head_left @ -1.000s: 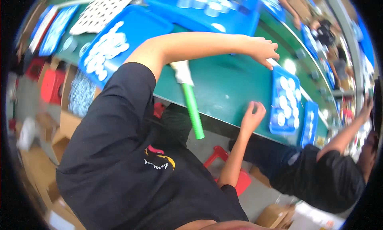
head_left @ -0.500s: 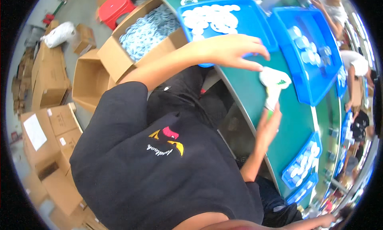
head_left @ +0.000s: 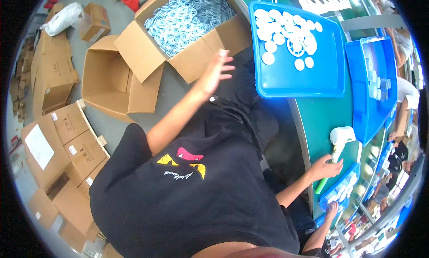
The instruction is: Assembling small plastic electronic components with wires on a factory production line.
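Observation:
My left hand (head_left: 216,73) is in the air beside the near flap of an open carton, its fingers apart. A small whitish spot shows at one fingertip; I cannot tell what it is. Over the green table, my right hand (head_left: 325,169) grips a white hair-dryer-shaped tool (head_left: 343,135) with a bright green handle end. The tool's rounded white head points away from me, and the green end sticks out below my fingers. Left of it on the table stands a large blue tray (head_left: 297,81) with white round discs (head_left: 278,38) and a ring-shaped white part (head_left: 295,48).
The open carton (head_left: 190,63) holds many pale blue rings (head_left: 190,23); an empty carton (head_left: 107,86) stands beside it. A deeper blue bin (head_left: 362,101) holds clear and white parts. Another person's hand (head_left: 331,211) reaches to a small blue tray (head_left: 330,196). Stacked boxes (head_left: 73,141) line the left.
My left hand has left the tool's white head and drawn back left toward the carton, fingers spread. My right hand, with the tool, sits farther right and lower. The whole view has shifted.

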A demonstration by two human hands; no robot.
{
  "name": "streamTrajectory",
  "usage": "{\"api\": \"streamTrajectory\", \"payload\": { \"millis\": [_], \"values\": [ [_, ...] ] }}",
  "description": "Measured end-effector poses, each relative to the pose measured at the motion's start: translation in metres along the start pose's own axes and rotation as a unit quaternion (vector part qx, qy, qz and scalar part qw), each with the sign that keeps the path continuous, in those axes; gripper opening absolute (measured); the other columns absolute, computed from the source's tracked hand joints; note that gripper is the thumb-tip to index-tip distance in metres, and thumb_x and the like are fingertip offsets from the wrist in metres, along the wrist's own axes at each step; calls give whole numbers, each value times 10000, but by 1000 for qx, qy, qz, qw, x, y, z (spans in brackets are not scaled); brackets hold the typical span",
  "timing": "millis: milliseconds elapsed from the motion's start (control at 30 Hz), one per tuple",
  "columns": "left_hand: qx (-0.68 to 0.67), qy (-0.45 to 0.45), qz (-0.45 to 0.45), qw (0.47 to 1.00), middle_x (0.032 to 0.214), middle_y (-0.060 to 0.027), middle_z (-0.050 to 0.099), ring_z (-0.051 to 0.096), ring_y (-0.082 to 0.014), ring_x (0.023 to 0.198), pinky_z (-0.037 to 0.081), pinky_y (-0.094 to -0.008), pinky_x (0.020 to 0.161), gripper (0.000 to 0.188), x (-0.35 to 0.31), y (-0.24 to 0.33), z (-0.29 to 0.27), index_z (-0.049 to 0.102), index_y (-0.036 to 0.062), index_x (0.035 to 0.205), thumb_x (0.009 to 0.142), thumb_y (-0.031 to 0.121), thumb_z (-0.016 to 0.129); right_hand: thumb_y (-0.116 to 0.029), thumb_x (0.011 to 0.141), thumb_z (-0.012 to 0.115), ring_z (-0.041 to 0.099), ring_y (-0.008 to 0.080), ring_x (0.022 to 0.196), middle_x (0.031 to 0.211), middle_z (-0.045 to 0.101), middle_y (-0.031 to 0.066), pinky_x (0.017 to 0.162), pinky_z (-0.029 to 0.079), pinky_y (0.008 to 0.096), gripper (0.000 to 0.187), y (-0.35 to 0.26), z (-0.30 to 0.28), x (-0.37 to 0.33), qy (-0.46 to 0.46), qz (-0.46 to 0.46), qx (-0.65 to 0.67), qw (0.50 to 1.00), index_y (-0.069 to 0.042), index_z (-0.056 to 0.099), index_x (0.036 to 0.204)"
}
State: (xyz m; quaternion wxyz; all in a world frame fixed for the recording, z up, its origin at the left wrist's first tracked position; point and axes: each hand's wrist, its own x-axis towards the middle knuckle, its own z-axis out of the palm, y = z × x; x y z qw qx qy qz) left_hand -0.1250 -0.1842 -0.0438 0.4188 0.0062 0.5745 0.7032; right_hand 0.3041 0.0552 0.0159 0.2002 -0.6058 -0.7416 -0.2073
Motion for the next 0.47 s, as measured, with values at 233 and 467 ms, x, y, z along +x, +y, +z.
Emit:
{"api": "streamTrajectory", "payload": {
  "millis": [233, 467],
  "values": [
    [93, -63, 228, 967, 1101, -82, 577, 623, -163, 882, 529, -318, 810, 247, -29, 10, 65, 555, 29, 1283, 1088, 176, 594, -89, 1014, 627, 598, 337, 1252, 1313, 652, 198, 1112, 436, 455, 263, -177, -66, -18, 3, -104, 331, 938, 59, 673, 1227],
    [-1, -38, 125, 991, 1101, -97, 710, 671, -196, 1078, 533, -342, 934, 401, 13, -5, 0, 636, 68, 1253, 1107, 429, 537, -157, 992, 652, 678, 346, 1052, 1138, 711, 166, 1013, 514, 434, 224, -363, -93, -87, -281, -256, 702, 602, -14, 742, 1140]
  ]
}}
